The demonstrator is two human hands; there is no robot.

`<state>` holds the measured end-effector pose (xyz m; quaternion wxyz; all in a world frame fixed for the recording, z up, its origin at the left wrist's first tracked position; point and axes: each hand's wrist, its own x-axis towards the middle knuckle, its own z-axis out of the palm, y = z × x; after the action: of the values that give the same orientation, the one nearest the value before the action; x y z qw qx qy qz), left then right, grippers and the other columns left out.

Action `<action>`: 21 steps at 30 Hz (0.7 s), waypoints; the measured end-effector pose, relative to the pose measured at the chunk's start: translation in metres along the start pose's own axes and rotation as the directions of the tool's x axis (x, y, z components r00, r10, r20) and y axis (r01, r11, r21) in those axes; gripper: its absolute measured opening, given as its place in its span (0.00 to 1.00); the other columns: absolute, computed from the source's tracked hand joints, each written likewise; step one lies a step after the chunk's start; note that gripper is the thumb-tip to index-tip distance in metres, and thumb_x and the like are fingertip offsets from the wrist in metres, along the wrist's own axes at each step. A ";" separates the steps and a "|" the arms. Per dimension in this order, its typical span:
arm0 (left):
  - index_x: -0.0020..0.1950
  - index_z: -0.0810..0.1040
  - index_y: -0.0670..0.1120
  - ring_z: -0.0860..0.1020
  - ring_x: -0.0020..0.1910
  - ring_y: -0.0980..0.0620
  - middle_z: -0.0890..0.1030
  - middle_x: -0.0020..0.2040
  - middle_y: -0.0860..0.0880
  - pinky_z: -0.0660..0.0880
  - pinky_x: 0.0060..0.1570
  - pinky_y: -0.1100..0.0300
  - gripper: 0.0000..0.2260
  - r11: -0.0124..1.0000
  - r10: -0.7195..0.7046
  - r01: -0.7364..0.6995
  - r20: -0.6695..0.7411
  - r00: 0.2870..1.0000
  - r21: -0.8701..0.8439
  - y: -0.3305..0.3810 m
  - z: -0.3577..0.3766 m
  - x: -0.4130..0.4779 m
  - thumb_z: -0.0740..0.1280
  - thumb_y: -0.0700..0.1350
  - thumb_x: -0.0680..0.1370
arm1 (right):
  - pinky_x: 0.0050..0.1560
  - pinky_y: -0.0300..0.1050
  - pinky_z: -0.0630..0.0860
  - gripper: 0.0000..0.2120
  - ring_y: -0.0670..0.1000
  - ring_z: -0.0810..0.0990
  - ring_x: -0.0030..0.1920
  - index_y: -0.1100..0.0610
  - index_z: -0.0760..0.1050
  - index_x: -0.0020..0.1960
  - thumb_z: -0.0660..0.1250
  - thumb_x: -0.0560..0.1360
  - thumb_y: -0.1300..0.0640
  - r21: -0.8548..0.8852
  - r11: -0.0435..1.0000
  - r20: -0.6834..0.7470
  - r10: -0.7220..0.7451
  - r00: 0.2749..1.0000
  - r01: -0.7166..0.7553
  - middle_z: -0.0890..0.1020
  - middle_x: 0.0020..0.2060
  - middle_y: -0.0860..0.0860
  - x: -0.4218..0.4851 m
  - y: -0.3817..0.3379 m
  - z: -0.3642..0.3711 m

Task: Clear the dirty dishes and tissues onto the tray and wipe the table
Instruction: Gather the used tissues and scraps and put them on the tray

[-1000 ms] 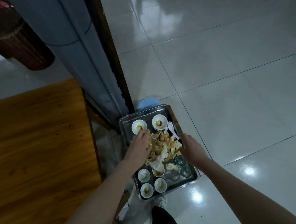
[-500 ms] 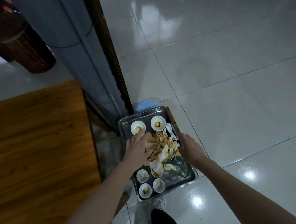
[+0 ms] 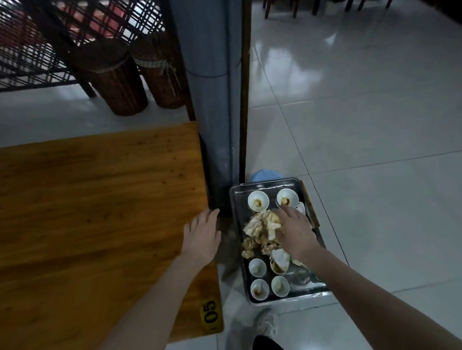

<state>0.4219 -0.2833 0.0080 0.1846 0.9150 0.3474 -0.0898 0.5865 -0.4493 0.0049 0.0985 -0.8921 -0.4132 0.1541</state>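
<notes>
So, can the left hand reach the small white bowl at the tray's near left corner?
Probably yes: the left hand is open beside the tray, nothing lies between it and the bowl; the right hand is on the tissues.

The right hand (image 3: 295, 233) hides part of the tissues (image 3: 257, 227), perhaps gripping them.

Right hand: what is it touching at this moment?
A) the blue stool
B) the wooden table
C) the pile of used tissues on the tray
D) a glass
C: the right hand lies on the tissues heaped in the middle of the tray.
</notes>
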 end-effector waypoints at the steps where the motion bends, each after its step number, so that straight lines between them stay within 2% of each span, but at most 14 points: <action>1: 0.78 0.52 0.52 0.58 0.74 0.45 0.56 0.77 0.48 0.57 0.72 0.46 0.25 1.000 -0.011 0.011 -0.007 1.000 -0.007 -0.012 -0.003 -0.011 0.56 0.48 0.82 | 0.73 0.53 0.55 0.27 0.55 0.58 0.73 0.50 0.59 0.73 0.62 0.76 0.58 -0.014 1.000 0.009 -0.015 1.000 0.015 0.61 0.73 0.52 -0.004 -0.015 0.002; 6: 0.77 0.52 0.52 0.57 0.74 0.44 0.56 0.77 0.48 0.56 0.71 0.45 0.24 0.996 -0.078 0.077 -0.036 0.996 -0.038 -0.081 -0.018 -0.071 0.56 0.49 0.83 | 0.75 0.55 0.49 0.27 0.56 0.51 0.76 0.49 0.55 0.75 0.59 0.78 0.57 -0.045 0.991 0.037 -0.125 0.991 0.127 0.54 0.76 0.53 -0.027 -0.092 0.015; 14: 0.75 0.56 0.49 0.64 0.70 0.43 0.60 0.74 0.47 0.62 0.68 0.47 0.21 0.966 -0.258 0.257 -0.095 0.961 -0.025 -0.194 -0.032 -0.171 0.55 0.49 0.83 | 0.75 0.54 0.49 0.25 0.55 0.50 0.76 0.49 0.56 0.75 0.56 0.80 0.59 -0.005 0.954 0.105 -0.297 0.949 0.299 0.54 0.76 0.53 -0.064 -0.209 0.051; 21: 0.76 0.56 0.49 0.61 0.72 0.44 0.60 0.75 0.47 0.60 0.69 0.47 0.22 0.909 -0.416 0.407 -0.153 0.896 -0.085 -0.270 -0.040 -0.244 0.56 0.49 0.83 | 0.75 0.54 0.48 0.26 0.55 0.51 0.76 0.50 0.56 0.76 0.57 0.80 0.59 -0.014 0.892 0.133 -0.447 0.885 0.453 0.54 0.76 0.53 -0.085 -0.300 0.078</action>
<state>0.0619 -0.2275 0.0419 0.1549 0.8200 0.5495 -0.0405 0.2944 -0.3185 0.0390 0.0852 -0.7625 -0.6174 0.1738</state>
